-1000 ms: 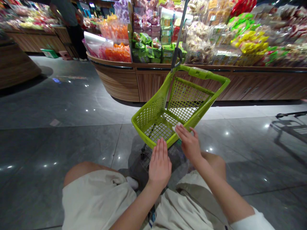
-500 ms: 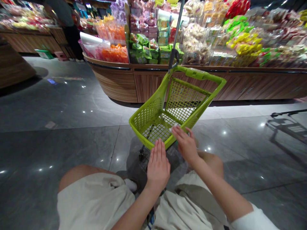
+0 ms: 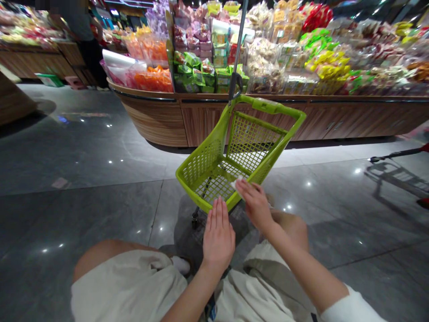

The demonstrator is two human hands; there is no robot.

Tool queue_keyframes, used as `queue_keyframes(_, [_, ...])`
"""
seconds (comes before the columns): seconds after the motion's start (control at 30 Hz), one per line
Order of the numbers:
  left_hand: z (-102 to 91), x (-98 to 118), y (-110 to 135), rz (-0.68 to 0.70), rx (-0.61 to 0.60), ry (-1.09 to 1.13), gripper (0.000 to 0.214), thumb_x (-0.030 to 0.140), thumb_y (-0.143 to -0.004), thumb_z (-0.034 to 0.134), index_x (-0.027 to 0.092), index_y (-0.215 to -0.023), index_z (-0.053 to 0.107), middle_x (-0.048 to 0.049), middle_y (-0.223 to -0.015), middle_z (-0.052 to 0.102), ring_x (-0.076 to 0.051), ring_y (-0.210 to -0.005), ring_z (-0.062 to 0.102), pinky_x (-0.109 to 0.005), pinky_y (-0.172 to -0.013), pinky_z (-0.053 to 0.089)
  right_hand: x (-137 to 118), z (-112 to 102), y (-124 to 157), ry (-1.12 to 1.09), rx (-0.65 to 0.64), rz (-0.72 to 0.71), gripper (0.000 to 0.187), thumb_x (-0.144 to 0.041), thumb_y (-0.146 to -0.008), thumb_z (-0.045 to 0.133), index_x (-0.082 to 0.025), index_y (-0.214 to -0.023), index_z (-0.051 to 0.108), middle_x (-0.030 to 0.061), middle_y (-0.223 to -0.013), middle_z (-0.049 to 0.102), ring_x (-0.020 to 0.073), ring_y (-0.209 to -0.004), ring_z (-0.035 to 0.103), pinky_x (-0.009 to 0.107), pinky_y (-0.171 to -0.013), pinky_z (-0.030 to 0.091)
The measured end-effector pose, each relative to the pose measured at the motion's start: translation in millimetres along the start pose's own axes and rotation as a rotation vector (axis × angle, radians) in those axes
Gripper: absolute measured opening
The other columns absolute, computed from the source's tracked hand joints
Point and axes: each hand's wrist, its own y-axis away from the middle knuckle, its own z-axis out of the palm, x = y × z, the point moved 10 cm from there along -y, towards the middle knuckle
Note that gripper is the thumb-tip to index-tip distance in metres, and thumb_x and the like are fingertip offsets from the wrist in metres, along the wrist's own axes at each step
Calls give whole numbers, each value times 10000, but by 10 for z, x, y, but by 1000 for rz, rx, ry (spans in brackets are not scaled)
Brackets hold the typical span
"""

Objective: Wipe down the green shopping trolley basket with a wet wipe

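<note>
A lime-green plastic shopping cart (image 3: 201, 152) with a mesh basket stands before my knees. My left hand (image 3: 219, 237) lies flat at its near rim, fingers straight and side by side, holding nothing. Under the fingertips of my right hand (image 3: 256, 201) is a small white wipe or tissue (image 3: 238, 182), pressed against the right side rim of the basket. My right palm hides part of that rim. The handle (image 3: 268, 105) is on the far side of the cart, and a grey pole (image 3: 238, 49) rises from its far left corner.
Behind the cart runs a wooden display counter (image 3: 150, 116) heaped with packaged snacks (image 3: 194, 69). A person (image 3: 87, 44) stands at the back left near a green bin (image 3: 49, 80). Another cart's dark frame (image 3: 398, 154) shows at right on the grey tiled floor.
The raised fingers of my right hand have come down closer to the wipe and rim. My left hand stays at the near rim. The view has turned slightly right.
</note>
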Motion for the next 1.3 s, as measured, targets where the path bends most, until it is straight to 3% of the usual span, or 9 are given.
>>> queue_keyframes(0.07, [7, -15, 8, 3, -4, -11, 843, 179, -923, 446, 34, -1552, -96, -208, -1610, 292, -299, -1509, 253, -467, -1208, 325, -378, 73, 75, -71, -68, -183, 726, 17, -803, 394, -222, -1489, 426, 62, -1459, 563, 154, -1411, 454, 385, -1135, 341])
queue_keyframes(0.13, [6, -32, 17, 13, -10, -18, 849, 192, -926, 453, 40, -1552, -99, -201, -1614, 287, -299, -1512, 248, -471, -1208, 325, -394, 83, 93, -89, -113, -263, 711, 15, -823, 383, -246, -1483, 428, 46, -1462, 560, 144, -1400, 467, 401, -1171, 293])
queue_keyframes(0.33, [-9, -35, 8, 12, -13, -18, 848, 201, -928, 462, 42, -1554, -88, -197, -1620, 266, -285, -1511, 257, -465, -1204, 330, 650, -134, -124, 57, 52, 95, 713, 57, -787, 387, -248, -1421, 502, 64, -1437, 584, 200, -1353, 530, 476, -1166, 235])
queue_keyframes(0.43, [-1, -47, -5, 5, -3, -23, 820, 191, -934, 446, 33, -1559, -62, -198, -1615, 286, -288, -1510, 262, -462, -1208, 322, 353, -38, -82, 49, 47, 96, 720, 51, -798, 380, -230, -1455, 464, 72, -1458, 562, 196, -1395, 481, 454, -1159, 256])
queue_keyframes(0.53, [-9, -150, -14, -3, 15, -35, 758, 181, -946, 419, 31, -1569, 15, -195, -1603, 328, -287, -1504, 280, -459, -1210, 315, -312, 132, 1, -31, -18, -118, 687, 14, -856, 364, -229, -1498, 404, 60, -1467, 552, 151, -1428, 431, 401, -1175, 260])
queue_keyframes(0.6, [-16, -266, -23, -7, 20, -47, 708, 179, -950, 413, 30, -1569, 104, -194, -1574, 387, -284, -1480, 334, -458, -1210, 311, -515, 200, 18, -58, -57, -231, 654, -18, -892, 367, -239, -1507, 387, 54, -1475, 542, 138, -1430, 424, 396, -1193, 238])
queue_keyframes(0.87, [-109, -729, -21, -16, 109, -72, 588, 146, -954, 414, 44, -1523, 305, -175, -1431, 563, -267, -1344, 507, -452, -1189, 316, 487, 38, -347, 54, 49, -2, 690, 36, -831, 394, -274, -1441, 485, 46, -1442, 580, 174, -1378, 499, 434, -1175, 204])
queue_keyframes(1.2, [-462, -1089, 104, -312, 210, -50, 459, 310, -999, 413, 143, -1421, 483, -178, -1303, 621, -311, -1230, 570, -610, -1139, 241, -23, 80, -342, -20, 96, 10, 582, -14, -904, 397, -261, -1422, 494, 46, -1420, 604, 165, -1375, 496, 422, -1164, 179])
queue_keyframes(1.3, [-564, -957, -82, -297, 230, -10, 542, 315, -991, 430, 100, -1486, 377, -209, -1445, 519, -336, -1362, 460, -574, -1141, 280, -194, 119, -384, -31, 62, -21, 599, -7, -890, 410, -253, -1430, 483, 49, -1426, 599, 165, -1388, 477, 422, -1176, 153])
